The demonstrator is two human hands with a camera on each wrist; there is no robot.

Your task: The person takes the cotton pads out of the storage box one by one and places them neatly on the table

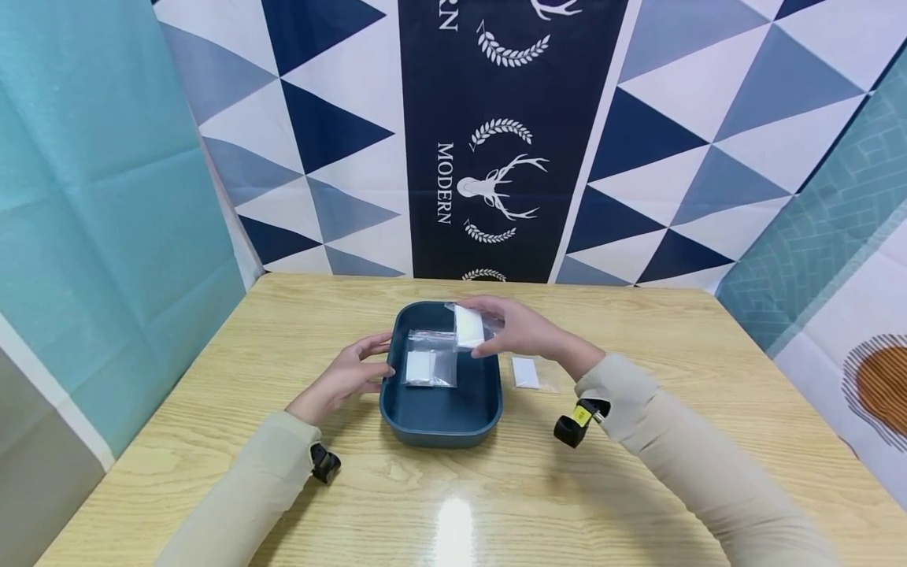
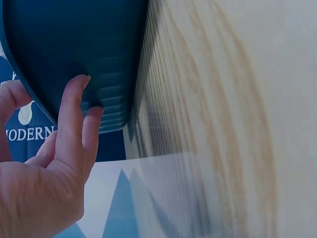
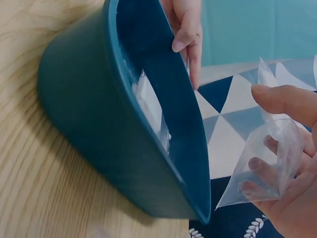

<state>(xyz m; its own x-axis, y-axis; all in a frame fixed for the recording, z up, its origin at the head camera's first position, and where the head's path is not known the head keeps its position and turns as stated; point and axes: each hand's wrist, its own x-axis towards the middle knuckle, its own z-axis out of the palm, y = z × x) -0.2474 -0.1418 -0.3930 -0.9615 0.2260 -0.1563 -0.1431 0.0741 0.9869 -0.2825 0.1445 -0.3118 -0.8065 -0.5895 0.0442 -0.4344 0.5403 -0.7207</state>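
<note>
A dark blue plastic bin [image 1: 442,413] stands on the table, with clear plastic bags [image 1: 431,367] holding white pieces lying inside. At its left side, my left hand [image 1: 349,373] holds the rim, thumb over the edge and fingers [image 2: 74,106] against the outer wall. Above the bin's right rim, my right hand [image 1: 517,327] pinches a clear plastic bag [image 1: 468,327] with a flat white piece in it. That bag [image 3: 262,153] hangs between thumb and fingers in the right wrist view, apart from the bin.
Another clear bag with a white piece [image 1: 525,372] lies on the wooden table [image 1: 453,488] just right of the bin, beneath my right wrist. Behind the table hangs a patterned cloth [image 1: 489,157]. A teal cloth [image 1: 106,197] hangs at the left.
</note>
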